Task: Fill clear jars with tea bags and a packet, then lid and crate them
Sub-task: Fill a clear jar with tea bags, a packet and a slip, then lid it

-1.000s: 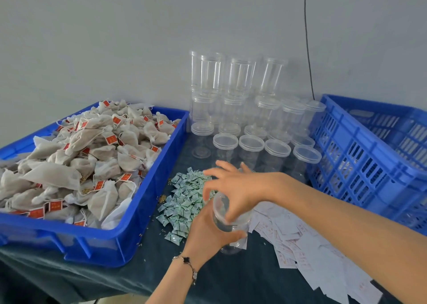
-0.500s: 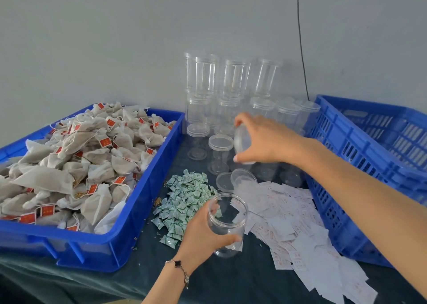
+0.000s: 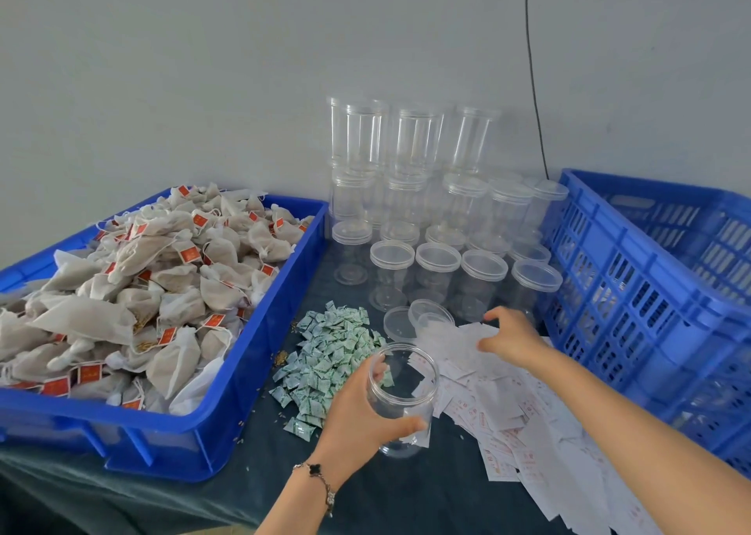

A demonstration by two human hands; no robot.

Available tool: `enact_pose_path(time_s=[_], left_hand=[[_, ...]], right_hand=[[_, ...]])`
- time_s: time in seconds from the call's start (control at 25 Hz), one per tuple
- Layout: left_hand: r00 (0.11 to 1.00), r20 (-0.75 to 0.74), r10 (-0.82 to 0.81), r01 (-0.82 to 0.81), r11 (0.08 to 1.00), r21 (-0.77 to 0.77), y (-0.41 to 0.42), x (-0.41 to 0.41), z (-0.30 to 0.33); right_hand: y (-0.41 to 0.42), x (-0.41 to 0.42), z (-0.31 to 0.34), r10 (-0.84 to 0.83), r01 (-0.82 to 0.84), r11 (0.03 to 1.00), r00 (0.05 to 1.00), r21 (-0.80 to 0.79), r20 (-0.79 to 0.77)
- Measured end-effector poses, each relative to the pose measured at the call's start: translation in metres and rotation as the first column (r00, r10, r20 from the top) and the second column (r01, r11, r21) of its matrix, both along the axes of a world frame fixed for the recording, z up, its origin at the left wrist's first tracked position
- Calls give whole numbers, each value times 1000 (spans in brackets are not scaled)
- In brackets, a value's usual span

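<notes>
Jars (image 3: 483, 280): clear glossy plastic. Tea bags (image 3: 122, 290): matt woven cloth, paper tags. Tray (image 3: 260, 355) and crate (image 3: 634, 290): smooth blue plastic. Slips (image 3: 508, 408): white paper. Desk (image 3: 406, 494): dark cloth cover.

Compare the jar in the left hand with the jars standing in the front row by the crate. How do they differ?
The held jar has no lid; the front-row jars are all lidded. The held jar is tilted in the left hand, above the dark cloth; the front-row jars stand upright on it, untouched. Both are clear, round and empty.

A dark-clothed table (image 3: 406, 494) bears two blue crates (image 3: 170, 433), jars (image 3: 435, 274), packets (image 3: 333, 355) and paper slips (image 3: 528, 420).
</notes>
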State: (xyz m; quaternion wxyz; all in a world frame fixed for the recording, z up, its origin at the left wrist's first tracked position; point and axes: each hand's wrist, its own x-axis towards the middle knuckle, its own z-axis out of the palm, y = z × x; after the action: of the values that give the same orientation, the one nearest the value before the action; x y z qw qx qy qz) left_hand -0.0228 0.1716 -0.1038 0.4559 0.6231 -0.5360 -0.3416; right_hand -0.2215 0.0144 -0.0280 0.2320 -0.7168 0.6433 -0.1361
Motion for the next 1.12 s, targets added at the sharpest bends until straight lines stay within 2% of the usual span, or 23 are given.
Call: enact_pose_path(time_s=[0.16,0.32,0.48,0.6,0.68,0.8,0.92,1.0,1.12], left_hand=[[999,-14,50,-51,998,-38,2,1,18],[971,-39,234,-237,961,-140,-4,20,51],[915,-37,402,-403,907,-119,-20,59,66],[874,-30,486,-486,872,-53,-40,87,68],[868,-21,496,-496,868,-3,-50,93,62],[872,-30,489,-489,872,2,-56,86,53],[883,18,470,-469,883,-30,-62,83,42],[883,51,467,-465,884,-44,-64,84,38],[876,45,480,-478,877,-52,-65,88,37]], right_hand=[[9,28,13,161,-164,985,986,-59,-50],[22,80,44,326,-327,929,945,-171,-32],[29,151,76,536,-550,768,832,-328,-142],[15,208,93,594,-633,656,769,-412,-236],[-2,247,96,619,-658,629,746,-413,-246],[-25,298,86,661,-735,596,677,-323,-323],[-43,339,62,676,-817,541,564,-201,-475],[-52,356,45,644,-854,488,493,-181,-585],[-60,365,33,608,-856,463,496,-230,-620]])
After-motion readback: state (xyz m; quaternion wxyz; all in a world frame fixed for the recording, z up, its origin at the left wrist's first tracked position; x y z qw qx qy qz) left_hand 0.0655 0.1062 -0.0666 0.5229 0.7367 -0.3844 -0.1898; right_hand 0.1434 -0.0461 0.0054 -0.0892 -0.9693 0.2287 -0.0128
